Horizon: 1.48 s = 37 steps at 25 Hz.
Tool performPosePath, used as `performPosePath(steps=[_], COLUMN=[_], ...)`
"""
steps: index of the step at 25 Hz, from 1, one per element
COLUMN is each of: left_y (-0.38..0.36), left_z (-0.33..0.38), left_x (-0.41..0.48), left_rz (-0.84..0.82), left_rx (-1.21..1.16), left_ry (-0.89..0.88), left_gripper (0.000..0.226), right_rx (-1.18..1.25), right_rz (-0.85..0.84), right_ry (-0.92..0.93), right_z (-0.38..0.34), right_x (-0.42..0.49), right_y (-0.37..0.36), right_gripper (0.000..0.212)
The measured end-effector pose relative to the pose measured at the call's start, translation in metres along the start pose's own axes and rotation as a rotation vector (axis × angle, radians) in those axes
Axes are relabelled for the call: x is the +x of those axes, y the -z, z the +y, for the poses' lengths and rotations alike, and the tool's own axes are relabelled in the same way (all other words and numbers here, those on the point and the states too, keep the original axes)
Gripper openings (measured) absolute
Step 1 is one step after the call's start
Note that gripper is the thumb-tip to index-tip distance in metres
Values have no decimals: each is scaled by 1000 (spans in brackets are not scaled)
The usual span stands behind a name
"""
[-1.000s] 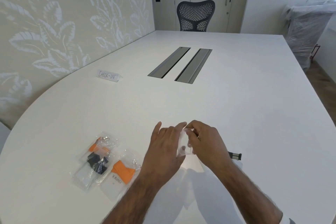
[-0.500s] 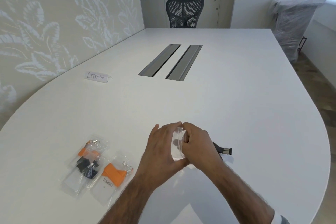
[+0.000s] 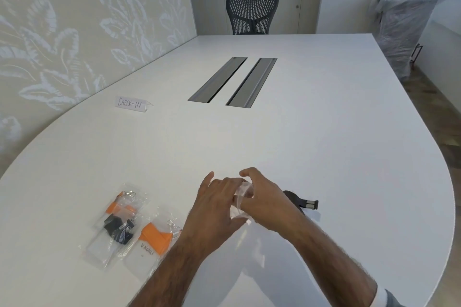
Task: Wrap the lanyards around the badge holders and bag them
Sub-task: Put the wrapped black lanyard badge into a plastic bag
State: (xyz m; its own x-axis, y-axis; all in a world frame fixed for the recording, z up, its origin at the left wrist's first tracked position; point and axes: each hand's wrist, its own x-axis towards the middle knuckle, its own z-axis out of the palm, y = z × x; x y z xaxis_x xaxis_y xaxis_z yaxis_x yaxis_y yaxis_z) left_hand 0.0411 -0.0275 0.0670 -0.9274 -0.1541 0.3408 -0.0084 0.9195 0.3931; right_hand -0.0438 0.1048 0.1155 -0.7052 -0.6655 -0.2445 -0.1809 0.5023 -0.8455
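Two hands meet low in the view, at about 6 o'clock from the table's middle, with a small clear bag (image 3: 240,203) caught between them. The left hand (image 3: 217,207) has its back to the camera and its fingers bent onto the bag's near edge, holding it. The right hand (image 3: 267,199) curls its fingers over the bag's top and grips it from the other side. What lies inside the bag cannot be made out. At 3 o'clock from the right hand, a black lanyard (image 3: 298,200) comes out from behind the wrist and rests on the white table (image 3: 324,132), its metal clip (image 3: 311,204) pointing away from the hands. At 9 o'clock from the hands lie two filled bags, just touching. The farther bag (image 3: 112,227) holds a badge holder wound with orange and black straps. The nearer bag (image 3: 152,244) holds an orange strap and a card marked "V.Kohli", and the left forearm covers its corner. A folded "CHECK-IN" sign (image 3: 132,102) stands at 10 o'clock, two grey cable troughs (image 3: 234,82) lie at 12, and a mesh chair (image 3: 252,11) stands beyond them.
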Motion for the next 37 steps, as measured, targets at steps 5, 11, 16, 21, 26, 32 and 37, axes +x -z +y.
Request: performPosePath(steps=[5,11,16,21,26,32,37], left_y=[3,8,7,7,7,8,10], left_z=[1,-4,-6,-9,-14,-25,-33], left_x=[2,0,1,1,1,2,4], left_rz=[133,121,88,79,77,90,93], left_rx=[-369,-453,-454,-454,-449,-420,-359], left_ry=[237,317,325,332,335,338,319], left_gripper=[46,56,64,68,70,70,72], right_rx=[112,-238,-442,-508,-333,-56,145], right_rz=[-73,211,127,71,-5,-35,126], right_ry=[76,-163,-308,-369,-374,-288,-115], right_z=[6,56,66,67,65,64,40], right_x=[1,18,18,24,24,24,17], right_y=[32,77,59,51,50,63,72], right_gripper=[53,37,78,67,61,41,37])
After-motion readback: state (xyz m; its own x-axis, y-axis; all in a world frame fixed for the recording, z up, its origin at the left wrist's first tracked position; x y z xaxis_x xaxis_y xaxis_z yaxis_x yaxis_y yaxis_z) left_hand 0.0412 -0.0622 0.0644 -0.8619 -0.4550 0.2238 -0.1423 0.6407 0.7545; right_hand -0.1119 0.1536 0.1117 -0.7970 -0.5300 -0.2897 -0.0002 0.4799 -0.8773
